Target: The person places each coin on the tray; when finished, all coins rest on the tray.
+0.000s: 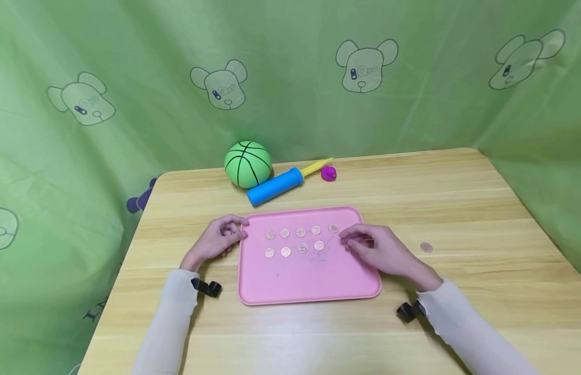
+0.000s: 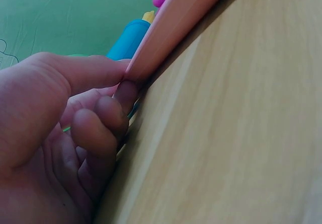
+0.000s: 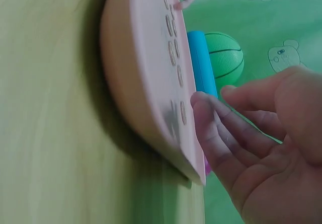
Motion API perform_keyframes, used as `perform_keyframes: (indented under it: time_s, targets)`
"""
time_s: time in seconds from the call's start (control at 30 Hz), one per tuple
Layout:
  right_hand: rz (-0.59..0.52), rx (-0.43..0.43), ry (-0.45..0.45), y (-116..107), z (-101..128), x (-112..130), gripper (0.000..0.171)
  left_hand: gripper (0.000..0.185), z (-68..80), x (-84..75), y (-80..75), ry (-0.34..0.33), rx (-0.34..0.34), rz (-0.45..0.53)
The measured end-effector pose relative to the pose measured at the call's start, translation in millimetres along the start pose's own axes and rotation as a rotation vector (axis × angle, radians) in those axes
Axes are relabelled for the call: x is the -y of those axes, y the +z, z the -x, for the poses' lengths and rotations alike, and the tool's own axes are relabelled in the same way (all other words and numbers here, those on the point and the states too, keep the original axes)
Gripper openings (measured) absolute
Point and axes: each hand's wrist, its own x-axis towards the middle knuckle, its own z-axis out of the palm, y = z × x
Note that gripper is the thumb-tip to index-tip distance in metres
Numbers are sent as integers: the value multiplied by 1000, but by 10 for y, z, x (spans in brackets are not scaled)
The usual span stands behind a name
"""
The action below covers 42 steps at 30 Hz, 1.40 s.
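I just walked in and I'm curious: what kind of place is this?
Probably a small makeshift recording corner, not a workshop: a pale wooden table stands before a green cartoon-bear curtain, with a pink plastic tray of coins and a green toy ball on it.

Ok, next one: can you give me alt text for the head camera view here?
Two hands rest at a pink tray on a wooden table: the left hand pinches its left edge, the right hand hovers over its right side. Nine coins lie in two rows on the tray, one coin on the table; behind are a green ball and a blue pump.
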Motion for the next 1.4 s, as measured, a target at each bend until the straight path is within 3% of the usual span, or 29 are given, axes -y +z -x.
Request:
perform_keyframes:
  time_s: [0.4,0.8,1.03,1.4]
  targets:
    - [-76,-35,29,-265,172,-60,31,32,6,-3,-4,-10,-2,-9]
    - [4,-118,21,-559,324,-321,30,30,15,0,-5,-12,-10,-11]
    - [111,-137,22,-688,395,-436,29,30,20,7,1,-6,-11,-4]
    - [186,-185,30,-932,603,-497,29,32,29,5,7,-9,-11,-16]
